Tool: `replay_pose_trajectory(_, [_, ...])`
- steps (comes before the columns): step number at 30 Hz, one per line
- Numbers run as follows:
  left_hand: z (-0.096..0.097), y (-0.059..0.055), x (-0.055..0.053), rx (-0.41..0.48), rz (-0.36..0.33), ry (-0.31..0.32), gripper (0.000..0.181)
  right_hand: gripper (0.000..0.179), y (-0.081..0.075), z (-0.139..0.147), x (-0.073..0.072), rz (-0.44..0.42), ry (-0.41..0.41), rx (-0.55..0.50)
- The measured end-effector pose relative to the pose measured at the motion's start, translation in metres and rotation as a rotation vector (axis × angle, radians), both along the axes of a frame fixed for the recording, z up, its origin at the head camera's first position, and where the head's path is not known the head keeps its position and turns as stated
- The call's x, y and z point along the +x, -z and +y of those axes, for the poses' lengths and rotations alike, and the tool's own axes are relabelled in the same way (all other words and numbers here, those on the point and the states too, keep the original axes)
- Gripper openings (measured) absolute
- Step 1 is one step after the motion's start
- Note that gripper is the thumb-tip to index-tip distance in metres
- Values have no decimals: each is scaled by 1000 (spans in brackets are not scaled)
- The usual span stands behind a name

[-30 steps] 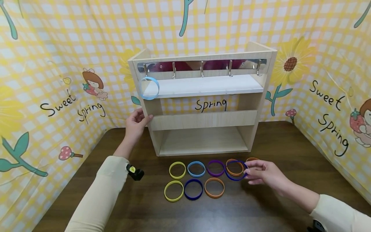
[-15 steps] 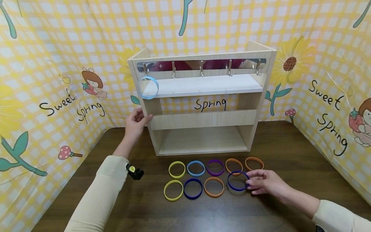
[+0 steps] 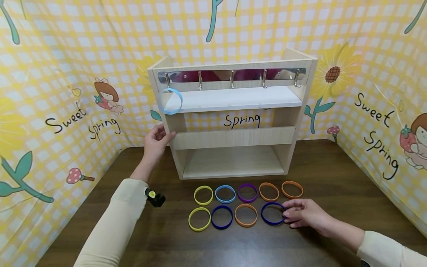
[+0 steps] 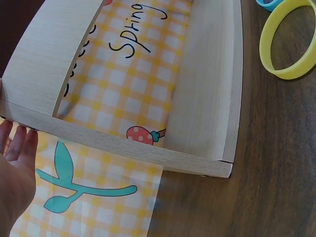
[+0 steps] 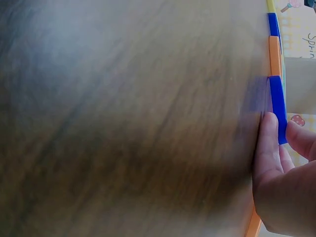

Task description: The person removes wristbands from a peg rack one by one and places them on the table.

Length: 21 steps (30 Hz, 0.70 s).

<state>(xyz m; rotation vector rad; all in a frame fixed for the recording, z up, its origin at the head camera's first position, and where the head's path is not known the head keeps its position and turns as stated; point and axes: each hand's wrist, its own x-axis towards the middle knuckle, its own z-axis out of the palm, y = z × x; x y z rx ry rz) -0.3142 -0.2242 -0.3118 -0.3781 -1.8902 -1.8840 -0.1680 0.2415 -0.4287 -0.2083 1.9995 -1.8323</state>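
Observation:
A dark blue silicone wristband (image 3: pixel 271 223) lies at the right end of the front row of bands, low over the table. My right hand (image 3: pixel 308 216) pinches its right edge between thumb and fingers; the right wrist view shows the blue band (image 5: pixel 278 106) standing on edge at the fingertips. My left hand (image 3: pixel 155 144) grips the left side panel of the wooden shelf (image 3: pixel 233 138), thumb on the front edge, fingers mostly hidden behind. In the left wrist view, fingers (image 4: pixel 25 148) touch the panel's outer face. A light blue wristband (image 3: pixel 172 112) hangs from the leftmost hook.
Yellow (image 3: pixel 203 204), light blue (image 3: pixel 225 202), purple (image 3: pixel 247 201) and two orange bands (image 3: pixel 269 200) form the back row. Another yellow (image 3: pixel 199 230), a dark blue (image 3: pixel 222 228) and an orange band (image 3: pixel 246 226) lie in front. Hooks line a metal rail (image 3: pixel 217 76) atop the shelf.
My right hand has brought the dark blue wristband toward me and down, from over the back-row orange band to the front row's right end. The left hand keeps its place on the shelf.

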Motion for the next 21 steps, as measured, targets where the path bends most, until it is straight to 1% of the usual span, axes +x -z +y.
replay_pose_trajectory(1, [0, 1, -1, -5, 3, 0, 36, 48, 0, -1, 0, 3, 1, 6])
replay_pose_trajectory(4, [2, -5, 6, -7, -5, 1, 39, 48, -1, -2, 1, 16, 5, 30])
replay_pose_trajectory(6, [4, -9, 11, 4, -16, 10, 33, 48, -2, -3, 1, 26, 10, 49])
replay_pose_trajectory(7, [4, -9, 11, 7, -11, 16, 30, 48, -2, -3, 1, 30, 13, 60])
replay_pose_trajectory(8, [5, -11, 13, 12, -12, 19, 27, 47, -2, -3, 1, 33, 16, 67])
replay_pose_trajectory(11, [5, -11, 14, 14, -12, 22, 27, 47, -2, -3, 1, 40, 19, 83])
replay_pose_trajectory(15, [6, -12, 14, 3, -13, 4, 28, 46, -2, -3, 2, 51, 19, 93])
replay_pose_trajectory(18, [6, -12, 14, -6, -17, -4, 31, 45, -2, -3, 2, 66, 19, 103])
replay_pose_trajectory(21, [6, -12, 14, -7, -22, 1, 38, 44, -1, -3, 1, 82, 17, 115])
